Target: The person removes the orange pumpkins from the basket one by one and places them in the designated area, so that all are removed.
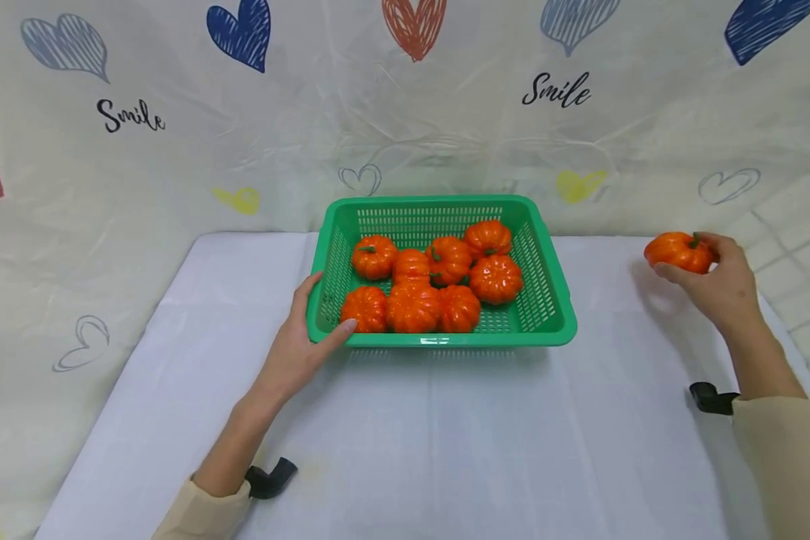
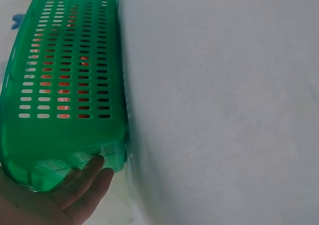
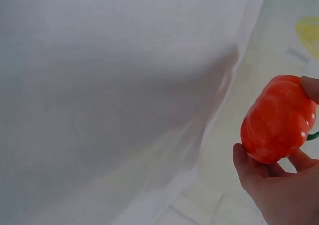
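Observation:
A green plastic basket (image 1: 439,340) with slotted walls stands at the back middle of the table, holding several small orange pumpkins (image 1: 413,307). My left hand (image 1: 304,349) grips the basket's left front corner, thumb over the rim and fingers along the outer side. In the left wrist view those fingers (image 2: 89,185) lie against the basket's end wall (image 2: 65,135). At the far right, my right hand (image 1: 725,281) holds one orange pumpkin (image 1: 678,251) with a green stem, raised above the table. The right wrist view shows this pumpkin (image 3: 279,120) between thumb and fingers.
A white cloth (image 1: 499,435) covers the table. Behind it hangs a pale sheet (image 1: 297,112) printed with hearts and the word Smile. Black curved pieces (image 1: 712,398) stick out at both sleeve cuffs. The table's right edge runs close beside the right arm.

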`<state>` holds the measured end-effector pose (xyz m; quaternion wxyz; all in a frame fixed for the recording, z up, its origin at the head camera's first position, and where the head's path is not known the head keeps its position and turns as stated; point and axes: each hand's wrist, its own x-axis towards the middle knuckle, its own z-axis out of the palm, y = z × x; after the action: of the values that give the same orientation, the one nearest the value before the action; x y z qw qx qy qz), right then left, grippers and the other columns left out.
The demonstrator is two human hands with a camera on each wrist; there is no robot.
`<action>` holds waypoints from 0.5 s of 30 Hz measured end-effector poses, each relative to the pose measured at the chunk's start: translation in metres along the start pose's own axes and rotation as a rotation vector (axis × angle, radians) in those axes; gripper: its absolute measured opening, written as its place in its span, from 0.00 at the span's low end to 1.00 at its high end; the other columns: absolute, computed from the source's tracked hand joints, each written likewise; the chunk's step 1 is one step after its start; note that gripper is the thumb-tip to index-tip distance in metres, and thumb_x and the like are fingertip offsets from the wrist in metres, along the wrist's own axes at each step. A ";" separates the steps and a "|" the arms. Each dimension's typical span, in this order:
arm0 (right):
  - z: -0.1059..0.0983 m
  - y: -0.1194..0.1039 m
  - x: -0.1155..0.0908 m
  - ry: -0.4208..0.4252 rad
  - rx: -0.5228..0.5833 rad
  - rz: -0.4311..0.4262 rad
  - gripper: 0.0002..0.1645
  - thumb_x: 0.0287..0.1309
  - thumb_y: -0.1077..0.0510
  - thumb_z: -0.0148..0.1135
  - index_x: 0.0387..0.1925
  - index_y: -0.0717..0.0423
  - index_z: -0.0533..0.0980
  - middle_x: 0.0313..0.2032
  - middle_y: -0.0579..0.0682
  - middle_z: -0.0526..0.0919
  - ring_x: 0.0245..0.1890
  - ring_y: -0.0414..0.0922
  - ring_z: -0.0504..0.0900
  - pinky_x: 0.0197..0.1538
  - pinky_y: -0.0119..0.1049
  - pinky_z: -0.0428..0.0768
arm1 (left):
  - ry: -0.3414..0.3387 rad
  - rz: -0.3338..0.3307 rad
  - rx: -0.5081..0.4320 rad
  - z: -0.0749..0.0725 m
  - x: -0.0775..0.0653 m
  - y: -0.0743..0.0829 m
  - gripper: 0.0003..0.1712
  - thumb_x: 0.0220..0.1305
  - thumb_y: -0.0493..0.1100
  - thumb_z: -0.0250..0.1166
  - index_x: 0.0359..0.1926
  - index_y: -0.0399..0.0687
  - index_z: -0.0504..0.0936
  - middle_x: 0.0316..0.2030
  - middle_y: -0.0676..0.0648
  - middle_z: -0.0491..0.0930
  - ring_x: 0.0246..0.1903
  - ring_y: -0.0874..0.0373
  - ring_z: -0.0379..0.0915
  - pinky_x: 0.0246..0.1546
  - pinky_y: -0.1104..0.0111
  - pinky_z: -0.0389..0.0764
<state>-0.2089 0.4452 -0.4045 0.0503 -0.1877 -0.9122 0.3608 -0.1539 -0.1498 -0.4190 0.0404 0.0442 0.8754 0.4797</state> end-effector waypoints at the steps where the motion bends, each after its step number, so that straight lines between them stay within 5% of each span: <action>1: 0.000 0.002 0.002 -0.005 -0.005 -0.004 0.57 0.70 0.37 0.59 0.83 0.58 0.42 0.82 0.68 0.44 0.77 0.70 0.50 0.78 0.68 0.56 | 0.000 0.000 0.001 0.000 0.000 0.000 0.53 0.68 0.69 0.64 0.82 0.74 0.42 0.80 0.45 0.57 0.75 0.43 0.61 0.72 0.38 0.68; 15: -0.001 0.020 0.024 -0.088 -0.064 -0.006 0.61 0.71 0.35 0.56 0.82 0.66 0.37 0.79 0.77 0.42 0.73 0.77 0.49 0.76 0.73 0.54 | 0.007 0.002 -0.007 0.001 0.001 -0.002 0.53 0.67 0.70 0.64 0.82 0.76 0.43 0.80 0.46 0.58 0.75 0.44 0.62 0.71 0.39 0.69</action>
<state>-0.2252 0.4685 -0.4181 0.0054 -0.1703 -0.9252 0.3391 -0.1550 -0.1494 -0.4210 0.0372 0.0431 0.8737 0.4830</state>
